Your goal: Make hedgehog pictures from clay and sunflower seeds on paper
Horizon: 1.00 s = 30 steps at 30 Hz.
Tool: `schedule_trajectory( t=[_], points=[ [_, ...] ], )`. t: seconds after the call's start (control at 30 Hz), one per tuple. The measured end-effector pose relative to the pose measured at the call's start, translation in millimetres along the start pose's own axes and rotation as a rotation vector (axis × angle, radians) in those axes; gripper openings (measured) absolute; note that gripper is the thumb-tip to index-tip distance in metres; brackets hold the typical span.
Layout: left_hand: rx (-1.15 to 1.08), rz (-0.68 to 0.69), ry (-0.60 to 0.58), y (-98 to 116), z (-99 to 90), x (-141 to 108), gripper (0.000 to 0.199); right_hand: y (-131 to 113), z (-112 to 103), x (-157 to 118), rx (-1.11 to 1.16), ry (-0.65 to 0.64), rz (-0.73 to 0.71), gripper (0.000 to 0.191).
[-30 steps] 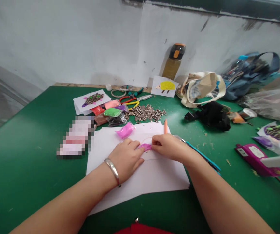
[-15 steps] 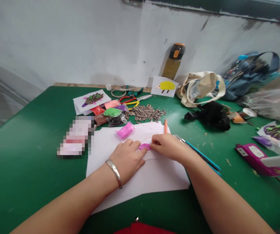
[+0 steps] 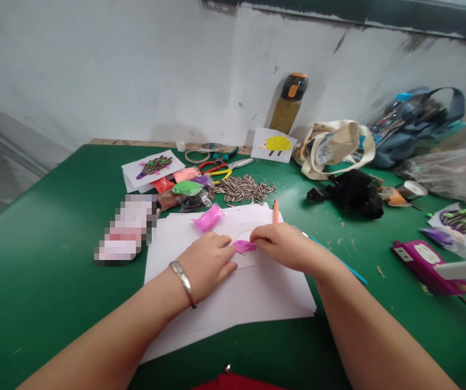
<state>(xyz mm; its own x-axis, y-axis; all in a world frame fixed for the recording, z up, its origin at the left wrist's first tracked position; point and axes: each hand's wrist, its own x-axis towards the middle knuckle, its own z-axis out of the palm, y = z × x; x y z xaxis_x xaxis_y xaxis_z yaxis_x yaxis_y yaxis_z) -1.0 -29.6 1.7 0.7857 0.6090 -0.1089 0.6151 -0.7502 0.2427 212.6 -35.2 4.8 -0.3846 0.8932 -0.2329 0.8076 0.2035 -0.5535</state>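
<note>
A flattened patch of pink modelling clay (image 3: 244,246) lies on the white paper (image 3: 217,319), within a thin curved drawn line. My left hand (image 3: 208,261) rests on the sheet with fingers stretched out, its index fingertip at the clay's left edge. At the clay's right end, my right hand (image 3: 284,246) has thumb and fingers pinched together on it. Just above, a small packet of pink clay (image 3: 209,218) lies on the paper. An orange pen (image 3: 276,211) sticks out beyond my right hand.
Sunflower seeds (image 3: 245,188) lie behind the paper, beside clay packets (image 3: 187,187) and scissors (image 3: 239,163). A phone (image 3: 125,230) is at left. A hedgehog picture (image 3: 274,144) leans near a bottle (image 3: 290,103). Bags and a purple glue gun (image 3: 424,262) stand at right.
My left hand has drawn back slightly left, uncovering more of the pink clay. My right hand has shifted a little to the right along the clay's edge.
</note>
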Motion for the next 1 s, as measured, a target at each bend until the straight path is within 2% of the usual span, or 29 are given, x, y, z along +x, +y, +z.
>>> schedule_trajectory(
  t=[0.07,0.13,0.3,0.4,0.67,0.87,1.0],
  points=[
    [0.002,0.001,-0.01,0,-0.8,-1,0.018,-3,1,-4,0.006,-0.024,-0.103,0.035],
    [-0.002,0.005,-0.018,0,-1.3,-1,0.019,-5,2,-6,-0.051,-0.05,-0.143,0.04],
    [0.024,0.003,-0.031,1,-0.4,-2,0.021,-5,7,-5,-0.25,-0.055,-0.083,0.049],
    [0.04,0.002,-0.021,2,0.8,-2,0.021,-4,9,-2,-0.288,-0.042,-0.066,0.047],
    [-0.013,0.008,-0.068,-1,-4.8,-1,0.024,-8,3,-5,-0.157,-0.062,-0.146,0.044],
    [0.0,-0.007,-0.102,-2,-6.1,-1,0.027,-13,10,-3,-0.249,-0.085,-0.102,0.047],
    [-0.003,-0.001,-0.095,-2,-5.1,-2,0.028,-11,5,-2,-0.177,-0.098,-0.136,0.044]
  ],
)
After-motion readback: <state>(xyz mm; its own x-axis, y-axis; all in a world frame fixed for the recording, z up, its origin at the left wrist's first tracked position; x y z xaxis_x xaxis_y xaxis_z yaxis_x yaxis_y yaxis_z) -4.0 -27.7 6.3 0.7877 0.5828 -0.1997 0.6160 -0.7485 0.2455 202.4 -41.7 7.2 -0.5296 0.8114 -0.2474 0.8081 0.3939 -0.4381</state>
